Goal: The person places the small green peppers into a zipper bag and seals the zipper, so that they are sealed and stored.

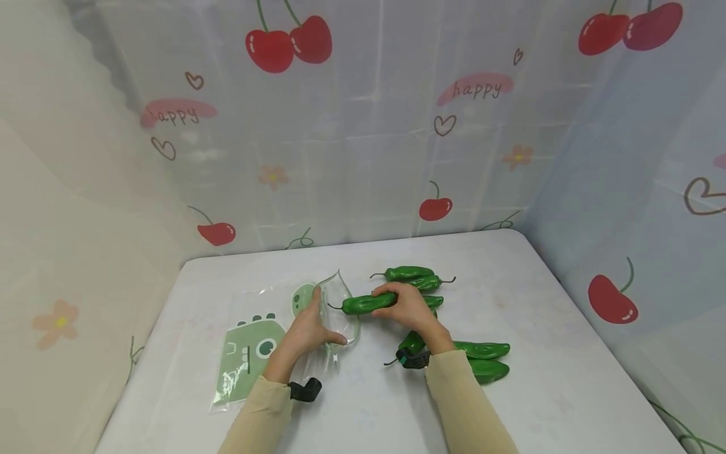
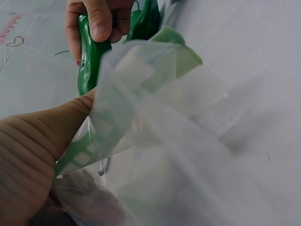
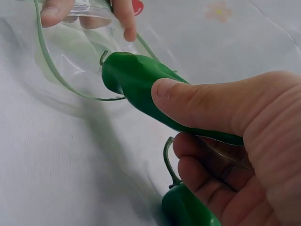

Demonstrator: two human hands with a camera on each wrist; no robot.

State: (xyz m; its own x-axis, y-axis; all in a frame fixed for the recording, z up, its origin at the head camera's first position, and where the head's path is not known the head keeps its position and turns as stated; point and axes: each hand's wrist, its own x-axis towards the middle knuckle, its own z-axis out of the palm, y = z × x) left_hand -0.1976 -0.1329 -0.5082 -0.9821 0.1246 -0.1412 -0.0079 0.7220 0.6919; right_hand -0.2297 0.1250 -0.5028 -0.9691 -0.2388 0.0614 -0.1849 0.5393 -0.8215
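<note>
My left hand [image 1: 306,329] holds a clear plastic bag [image 1: 339,291] with a green edge. Its thumb and fingers are spread wide around the bag, and the bag's mouth gapes toward the right. Part of these fingers shows through the film in the left wrist view. Between thumb and fingers, my right hand [image 1: 409,309] grips a green chili pepper [image 3: 136,80] by its tip half. The pepper's stem end points left and overlaps the bag's mouth in the head view. Just below the right hand, another pepper [image 3: 188,207] lies with its curved stem up.
Two peppers [image 1: 408,273] lie behind the right hand, and several more [image 1: 482,350] lie beside and under the right forearm. A flat bag with a green cartoon face [image 1: 244,362] is at the left on the white table [image 1: 561,391]. Printed curtains [image 1: 368,157] surround the table.
</note>
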